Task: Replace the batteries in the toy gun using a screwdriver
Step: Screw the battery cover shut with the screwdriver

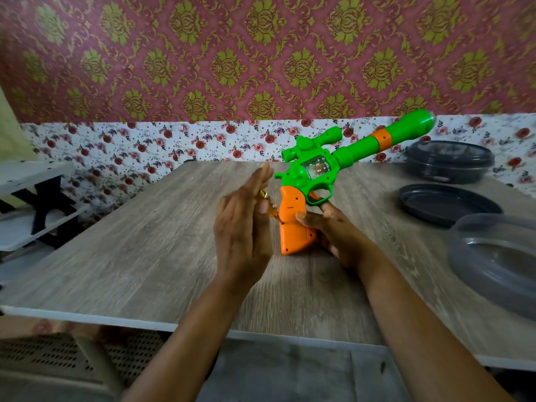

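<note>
Left hand [242,227], fingers straight, against screwdriver [267,202]; right hand [338,235], fingers clenched round toy gun [348,150] grip.

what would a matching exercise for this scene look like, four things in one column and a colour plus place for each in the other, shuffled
Things
1. grip
2. barrel
3. screwdriver
4. lid

Colour and place
a. dark grey, lying flat on the table, to the right
b. green, pointing up and to the right
c. orange, held by the right hand
d. amber, tip at the toy's side, by the open left hand

Pairs: 1-c, 2-b, 3-d, 4-a
</note>
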The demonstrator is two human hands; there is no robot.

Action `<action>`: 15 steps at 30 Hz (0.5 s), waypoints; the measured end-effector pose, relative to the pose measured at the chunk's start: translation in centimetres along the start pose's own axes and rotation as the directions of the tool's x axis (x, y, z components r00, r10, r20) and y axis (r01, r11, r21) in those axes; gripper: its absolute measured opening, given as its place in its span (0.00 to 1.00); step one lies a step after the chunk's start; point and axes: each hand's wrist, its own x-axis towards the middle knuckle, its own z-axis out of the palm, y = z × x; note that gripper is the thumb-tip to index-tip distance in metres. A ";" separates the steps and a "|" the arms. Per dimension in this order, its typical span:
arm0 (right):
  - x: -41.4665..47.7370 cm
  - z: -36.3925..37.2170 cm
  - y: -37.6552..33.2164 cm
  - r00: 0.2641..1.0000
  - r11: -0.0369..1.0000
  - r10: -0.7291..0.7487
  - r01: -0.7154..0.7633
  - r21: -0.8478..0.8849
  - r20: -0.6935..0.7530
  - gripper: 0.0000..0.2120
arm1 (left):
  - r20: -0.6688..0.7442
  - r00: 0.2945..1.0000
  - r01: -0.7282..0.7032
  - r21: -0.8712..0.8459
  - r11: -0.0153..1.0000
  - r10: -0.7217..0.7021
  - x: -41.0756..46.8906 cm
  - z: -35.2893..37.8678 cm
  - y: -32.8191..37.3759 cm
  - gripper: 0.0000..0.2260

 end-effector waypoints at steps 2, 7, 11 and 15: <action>0.0 0.0 0.0 1.000 1.000 0.002 -0.002 0.004 -0.003 0.20 | 0.019 1.000 0.019 -0.016 1.000 -0.019 0.0 -0.1 -0.1 0.16; 0.1 0.1 0.2 1.000 1.000 0.003 -0.003 0.009 -0.018 0.23 | -0.093 0.995 -0.028 0.107 0.994 0.038 0.1 -0.2 -0.8 0.12; 0.2 -0.1 0.3 1.000 1.000 0.008 -0.008 0.004 -0.014 0.23 | -0.136 0.990 -0.026 0.154 0.988 0.047 0.2 -0.2 -0.7 0.11; 0.4 -0.2 0.4 1.000 1.000 0.024 -0.023 0.011 -0.021 0.25 | -0.124 0.992 -0.009 0.209 0.978 0.036 0.2 -0.1 -0.5 0.14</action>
